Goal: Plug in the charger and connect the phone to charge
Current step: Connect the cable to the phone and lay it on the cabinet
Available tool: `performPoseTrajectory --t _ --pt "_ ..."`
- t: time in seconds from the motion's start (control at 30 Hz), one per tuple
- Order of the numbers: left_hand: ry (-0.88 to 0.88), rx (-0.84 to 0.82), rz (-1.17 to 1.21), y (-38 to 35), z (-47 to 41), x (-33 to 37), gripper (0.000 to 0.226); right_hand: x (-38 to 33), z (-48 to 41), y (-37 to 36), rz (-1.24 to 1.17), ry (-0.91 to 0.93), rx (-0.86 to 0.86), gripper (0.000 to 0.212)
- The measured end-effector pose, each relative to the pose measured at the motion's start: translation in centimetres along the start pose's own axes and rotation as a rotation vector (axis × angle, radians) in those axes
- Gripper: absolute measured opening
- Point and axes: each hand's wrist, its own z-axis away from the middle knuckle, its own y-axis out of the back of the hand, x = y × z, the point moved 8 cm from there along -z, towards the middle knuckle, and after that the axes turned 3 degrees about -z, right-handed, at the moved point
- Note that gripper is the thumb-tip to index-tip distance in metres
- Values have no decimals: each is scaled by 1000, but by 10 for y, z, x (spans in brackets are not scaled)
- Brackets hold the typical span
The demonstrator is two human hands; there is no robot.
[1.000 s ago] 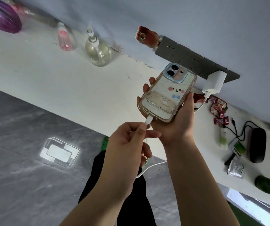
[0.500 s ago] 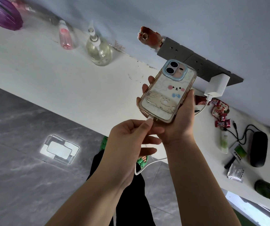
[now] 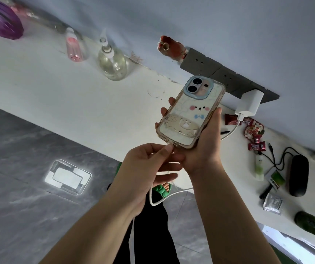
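Observation:
My right hand [image 3: 202,149] holds the phone [image 3: 189,113] back side up above the white counter; it wears a clear case with a cartoon face. At the phone's bottom edge, my left hand [image 3: 152,164] pinches the end of the white cable [image 3: 164,199], whose plug is hidden under my fingertips. The cable loops down below my hands. The white charger [image 3: 250,103] is plugged into the grey wall socket strip [image 3: 219,73], with its cable running off behind my right hand.
On the white counter [image 3: 57,88] stand a clear pump bottle [image 3: 112,61], a pink bottle [image 3: 72,46] and a purple object [image 3: 0,21]. At the right lie candy wrappers [image 3: 253,134], a black case [image 3: 298,174], a black wire, small packets and a green bottle [image 3: 312,225].
My left hand has pushed the cable end up to the phone's bottom edge; the white plug seen a second ago is now hidden. Both hands and the phone have shifted slightly.

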Motion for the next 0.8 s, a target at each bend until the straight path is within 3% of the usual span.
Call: performPoseTrajectory --t 0.07,0.13,0.27,0.37,0.43,0.5,0.63,0.73,0.8 --pt "0 10 -256 12 -11 4 70 -9 -3 -6 174 45 -35 71" --pt "-32 40 -283 22 -26 16 99 -15 1 -11 519 112 -40 69" --pt "-118 -248 176 1 -55 40 87 0 18 -38 1274 344 -65 73" --pt "-72 -282 373 -3 -66 46 81 12 30 -51 1824 542 87 78" --pt "-36 -275 464 1 -74 40 82 17 32 -52 1843 558 106 79" --pt "-58 -299 540 7 -78 39 75 20 28 -49 1686 444 13 81" --pt "-74 -340 643 24 -84 37 100 23 25 -32 1636 213 -88 99" --pt "-97 -428 666 30 -87 38 99 22 19 -20 1724 124 -70 84" --pt "-101 -450 634 38 -93 38 97 19 11 -23 1816 212 -54 69"
